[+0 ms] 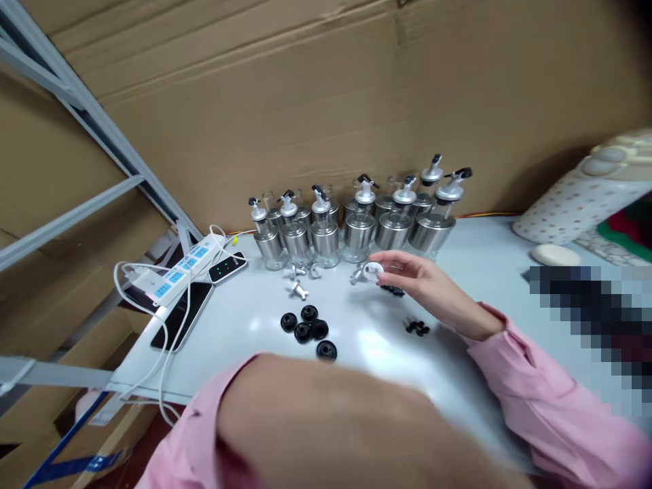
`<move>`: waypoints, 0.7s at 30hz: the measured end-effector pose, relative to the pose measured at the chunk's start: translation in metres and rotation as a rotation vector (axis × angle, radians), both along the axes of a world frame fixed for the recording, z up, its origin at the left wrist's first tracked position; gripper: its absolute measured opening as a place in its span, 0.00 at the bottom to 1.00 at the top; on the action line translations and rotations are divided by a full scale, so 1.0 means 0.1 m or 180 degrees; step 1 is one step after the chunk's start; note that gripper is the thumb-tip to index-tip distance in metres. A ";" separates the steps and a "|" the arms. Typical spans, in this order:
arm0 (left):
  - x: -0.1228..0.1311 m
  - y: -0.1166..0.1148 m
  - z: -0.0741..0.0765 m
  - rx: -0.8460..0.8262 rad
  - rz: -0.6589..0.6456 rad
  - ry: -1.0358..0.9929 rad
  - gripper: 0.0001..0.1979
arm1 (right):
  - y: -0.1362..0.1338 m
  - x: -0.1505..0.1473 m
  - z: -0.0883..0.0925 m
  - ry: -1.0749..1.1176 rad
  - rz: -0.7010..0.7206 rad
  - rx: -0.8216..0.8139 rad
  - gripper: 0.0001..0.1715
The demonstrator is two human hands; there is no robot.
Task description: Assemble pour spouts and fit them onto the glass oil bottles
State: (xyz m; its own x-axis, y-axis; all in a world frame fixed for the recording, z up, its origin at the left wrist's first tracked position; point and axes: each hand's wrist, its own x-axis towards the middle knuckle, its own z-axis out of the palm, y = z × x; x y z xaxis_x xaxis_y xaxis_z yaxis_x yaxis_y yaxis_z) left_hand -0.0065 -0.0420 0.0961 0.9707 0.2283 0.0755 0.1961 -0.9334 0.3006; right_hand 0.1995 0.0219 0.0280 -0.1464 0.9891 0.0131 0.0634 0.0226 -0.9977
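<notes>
While R hand (410,273) holds white pc (373,272), L hand (407,428) blurry, cut off.

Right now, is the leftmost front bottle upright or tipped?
Upright: the metal-sleeved bottle stands base down on the table, pourer on top.

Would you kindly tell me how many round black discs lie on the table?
5: the farthest disc, the leftmost, a middle one, its right-hand neighbour, and the nearest. The blurred arm may hide others.
</notes>
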 end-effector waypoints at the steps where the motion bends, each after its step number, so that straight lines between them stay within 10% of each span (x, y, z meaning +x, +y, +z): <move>1: 0.03 0.15 -0.01 0.0077 0.0164 -0.0147 0.13 | -0.02 0.02 0.03 0.0215 -0.0003 -0.0140 0.22; 5: 0.01 0.61 -0.27 0.0765 0.1231 -0.1266 0.11 | -0.06 0.02 0.10 0.0876 0.0094 -0.0532 0.20; 10: -0.16 0.70 -0.69 0.1004 0.1282 -0.1685 0.13 | -0.08 -0.07 0.08 0.0892 0.0376 -0.0732 0.20; 17: -0.13 0.65 -0.75 0.0857 0.1019 -0.1817 0.05 | -0.12 -0.22 -0.01 0.0510 0.0783 -0.0476 0.18; 21: -0.14 0.67 -0.76 0.0934 0.1398 -0.2087 0.05 | -0.07 -0.13 -0.01 -0.1138 -0.0024 0.0685 0.13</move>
State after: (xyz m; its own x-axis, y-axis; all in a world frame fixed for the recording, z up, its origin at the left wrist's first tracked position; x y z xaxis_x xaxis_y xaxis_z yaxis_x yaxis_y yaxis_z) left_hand -0.0204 0.0246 0.0197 0.5371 0.4582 0.7082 0.4301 -0.8710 0.2373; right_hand 0.1862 0.0145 0.0265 -0.1721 0.9705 0.1691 0.4059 0.2263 -0.8854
